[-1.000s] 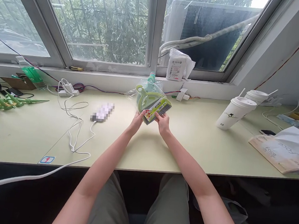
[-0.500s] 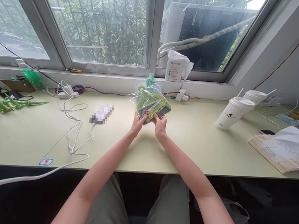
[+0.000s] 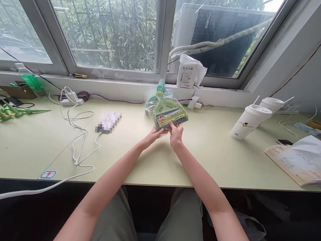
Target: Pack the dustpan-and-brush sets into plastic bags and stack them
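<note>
A small green dustpan and brush set (image 3: 167, 109), wrapped in clear plastic with a printed label, is tilted over the far middle of the table, its handles toward the window. Grey bristles line its near edge. My right hand (image 3: 176, 134) is closed on that edge, thumb on top of the label. My left hand (image 3: 152, 136) grips the near left corner, its fingers running underneath and partly hidden by the bristles.
To the left, a white cable (image 3: 83, 143) runs to a blurred-out device (image 3: 108, 123). Green plastic pieces (image 3: 1, 112) lie further left, near a bottle (image 3: 33, 81). Two lidded white cups (image 3: 248, 123) and a tissue pack (image 3: 295, 164) stand right. A wrapped box (image 3: 187, 74) sits on the sill.
The dustpan and brush set has turned, its handles now closer together and its label facing me more squarely. My left hand has slid right, beneath the bristle edge.
</note>
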A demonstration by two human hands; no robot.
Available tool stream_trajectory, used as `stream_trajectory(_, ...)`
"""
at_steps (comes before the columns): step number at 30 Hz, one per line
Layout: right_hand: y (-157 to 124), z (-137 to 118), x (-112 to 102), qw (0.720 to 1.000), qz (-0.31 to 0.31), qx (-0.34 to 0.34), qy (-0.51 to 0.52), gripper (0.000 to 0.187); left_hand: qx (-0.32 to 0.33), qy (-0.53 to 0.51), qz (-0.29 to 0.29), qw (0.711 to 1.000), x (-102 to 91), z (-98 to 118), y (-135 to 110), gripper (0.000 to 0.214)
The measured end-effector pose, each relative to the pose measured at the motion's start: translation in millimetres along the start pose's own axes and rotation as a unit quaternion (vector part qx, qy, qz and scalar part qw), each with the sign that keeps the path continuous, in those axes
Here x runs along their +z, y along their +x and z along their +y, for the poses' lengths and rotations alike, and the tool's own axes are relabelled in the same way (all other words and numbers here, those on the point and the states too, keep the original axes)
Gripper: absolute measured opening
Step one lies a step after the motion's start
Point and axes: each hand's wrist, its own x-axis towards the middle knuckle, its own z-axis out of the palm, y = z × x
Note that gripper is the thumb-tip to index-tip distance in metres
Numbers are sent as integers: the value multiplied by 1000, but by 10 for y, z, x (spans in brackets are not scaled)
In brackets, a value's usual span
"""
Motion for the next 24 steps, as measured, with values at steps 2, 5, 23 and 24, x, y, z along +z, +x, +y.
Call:
stream_trajectory(2,3,-24,0,1000,-8,1,-3,36,-14,-14,2,1000,-24,52,8,54)
stream_trajectory(5,-31,-15,43,999,-30,20,13,33,40,-42,66,996,-80,141,19,53)
stream_trajectory(23,-85,58,98,997,-61,34,32,31,79,-71,127,986,-173,85,29,43)
stream_trajectory(24,-87,60,99,997,-59,38,30,31,86,-62,124,987,-178,78,27,44)
